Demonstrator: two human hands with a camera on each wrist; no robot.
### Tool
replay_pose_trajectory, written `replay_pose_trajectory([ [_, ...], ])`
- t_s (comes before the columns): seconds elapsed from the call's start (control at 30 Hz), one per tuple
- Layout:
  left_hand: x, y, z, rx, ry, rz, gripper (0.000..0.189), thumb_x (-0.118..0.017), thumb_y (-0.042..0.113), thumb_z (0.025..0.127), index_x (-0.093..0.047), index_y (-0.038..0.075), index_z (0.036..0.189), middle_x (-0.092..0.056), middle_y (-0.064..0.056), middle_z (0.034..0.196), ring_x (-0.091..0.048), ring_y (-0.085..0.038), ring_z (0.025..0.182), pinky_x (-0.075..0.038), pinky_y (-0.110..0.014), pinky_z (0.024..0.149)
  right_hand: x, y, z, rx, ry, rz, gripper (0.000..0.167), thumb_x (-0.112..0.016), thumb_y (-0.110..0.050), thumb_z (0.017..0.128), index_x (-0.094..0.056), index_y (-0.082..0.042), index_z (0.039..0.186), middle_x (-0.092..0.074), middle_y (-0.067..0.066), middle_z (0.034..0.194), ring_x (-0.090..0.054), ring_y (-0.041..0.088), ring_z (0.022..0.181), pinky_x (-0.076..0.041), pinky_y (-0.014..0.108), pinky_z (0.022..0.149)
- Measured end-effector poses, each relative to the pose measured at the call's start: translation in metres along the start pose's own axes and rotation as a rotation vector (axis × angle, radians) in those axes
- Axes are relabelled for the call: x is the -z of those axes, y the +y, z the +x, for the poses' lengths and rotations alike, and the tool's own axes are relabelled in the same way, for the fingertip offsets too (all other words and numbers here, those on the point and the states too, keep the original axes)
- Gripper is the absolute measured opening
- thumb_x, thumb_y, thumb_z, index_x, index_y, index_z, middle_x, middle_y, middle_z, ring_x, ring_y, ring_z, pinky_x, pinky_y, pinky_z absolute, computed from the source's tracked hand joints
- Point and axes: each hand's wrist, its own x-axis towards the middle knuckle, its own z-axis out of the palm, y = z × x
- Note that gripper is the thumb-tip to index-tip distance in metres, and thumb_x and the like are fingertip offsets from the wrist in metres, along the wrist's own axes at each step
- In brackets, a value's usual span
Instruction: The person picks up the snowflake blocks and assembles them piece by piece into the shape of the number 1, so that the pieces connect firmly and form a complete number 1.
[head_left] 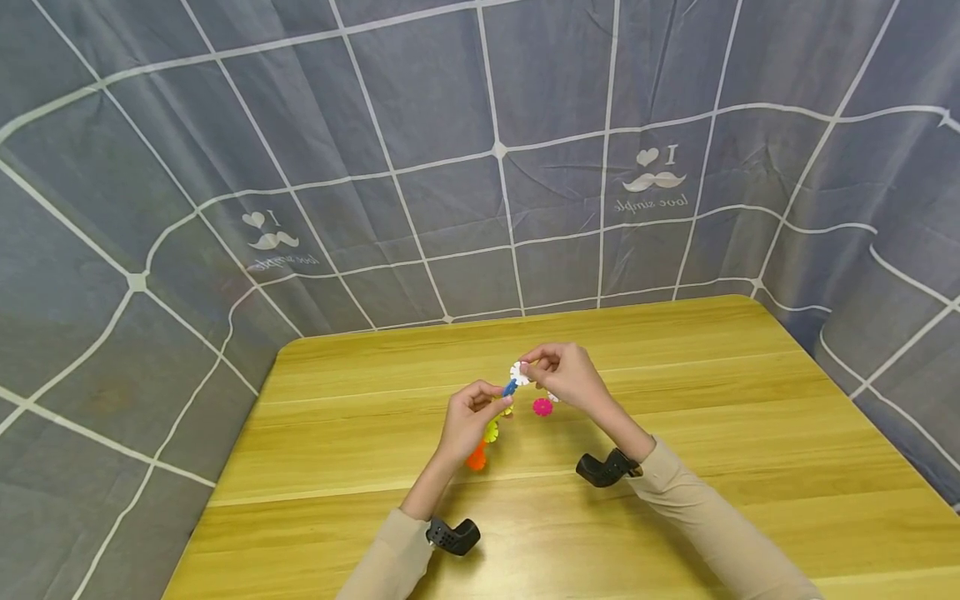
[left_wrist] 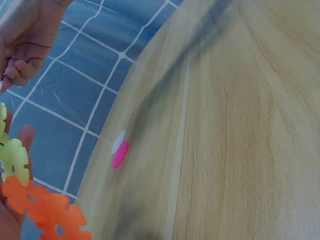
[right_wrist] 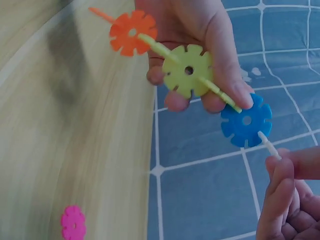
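A chain of notched plastic snowflake discs hangs between the two hands above the table. It runs from orange discs (right_wrist: 132, 22) through yellow discs (right_wrist: 175, 82) to a blue disc (right_wrist: 246, 127), with a white disc (head_left: 517, 375) slotted into the blue one's edge. The left hand (head_left: 465, 421) pinches the chain where yellow meets blue, the thumb lying along that joint. Between thumb and fingertips, the right hand (head_left: 572, 375) grips the white disc, seen edge-on in the right wrist view. The orange end dangles below the left hand.
On the wooden table (head_left: 360, 450), a pink disc (head_left: 543, 407) lies beside a loose white disc (left_wrist: 119, 141), beneath the right hand in the head view. A grey curtain (head_left: 435, 208) with white grid lines surrounds the table's back and sides. Both wrists wear black cameras.
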Motion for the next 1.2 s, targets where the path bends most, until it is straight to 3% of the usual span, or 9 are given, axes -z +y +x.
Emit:
replay_pose_trajectory([
  [0.07,-0.001,0.000,0.000,-0.006,-0.004,0.022,0.016,-0.066,0.001,0.088,-0.063,-0.012,0.097,-0.064,-0.036,0.093,-0.067,-0.007,0.070,-0.059,-0.036,0.072,0.001,-0.001,0.000,-0.015,-0.003,-0.009,0.016,-0.068,-0.015,0.087,-0.073,-0.001,0.095,-0.067,0.005,0.066,-0.057,0.011,0.053,-0.037,0.022,0.044],
  [0.43,-0.008,-0.005,0.003,-0.008,-0.003,0.063,0.015,-0.067,0.002,0.087,-0.065,-0.011,0.095,-0.068,-0.031,0.093,-0.065,-0.002,0.072,-0.056,-0.027,0.070,0.008,-0.001,0.001,-0.074,-0.048,-0.048,0.013,-0.064,-0.010,0.086,-0.073,-0.002,0.092,-0.064,0.004,0.064,-0.055,0.012,0.052,-0.035,0.022,0.044],
  [0.6,-0.010,-0.003,0.001,0.022,0.000,0.071,0.013,-0.068,0.002,0.087,-0.065,-0.009,0.093,-0.068,-0.029,0.091,-0.064,-0.003,0.071,-0.052,-0.020,0.065,0.008,0.000,0.001,-0.087,-0.056,-0.043,0.011,-0.064,-0.008,0.086,-0.072,-0.002,0.090,-0.064,0.003,0.064,-0.056,0.012,0.052,-0.037,0.022,0.045],
  [0.73,-0.011,-0.005,0.000,0.041,-0.001,0.078,0.013,-0.068,0.002,0.086,-0.066,-0.008,0.093,-0.068,-0.029,0.091,-0.064,-0.003,0.071,-0.053,-0.022,0.066,0.007,0.001,0.000,-0.093,-0.050,-0.041,0.011,-0.063,-0.006,0.085,-0.073,-0.002,0.088,-0.065,0.009,0.065,-0.054,0.012,0.052,-0.037,0.022,0.045],
  [0.97,-0.016,0.020,-0.007,0.033,-0.008,0.098,0.017,-0.068,0.001,0.086,-0.064,-0.013,0.095,-0.068,-0.029,0.091,-0.063,-0.004,0.071,-0.049,-0.018,0.062,0.007,0.001,-0.002,-0.087,-0.045,-0.077,0.011,-0.064,-0.007,0.086,-0.072,-0.002,0.089,-0.063,0.003,0.064,-0.048,0.010,0.050,-0.036,0.021,0.045],
  [1.2,-0.017,0.024,-0.008,0.036,-0.002,0.117,0.016,-0.068,0.003,0.087,-0.066,-0.010,0.095,-0.069,-0.027,0.091,-0.062,-0.001,0.071,-0.050,-0.019,0.064,0.007,0.001,-0.004,-0.078,-0.031,-0.089,0.011,-0.064,-0.008,0.086,-0.073,-0.003,0.089,-0.062,0.007,0.063,-0.043,0.010,0.048,-0.033,0.021,0.044],
])
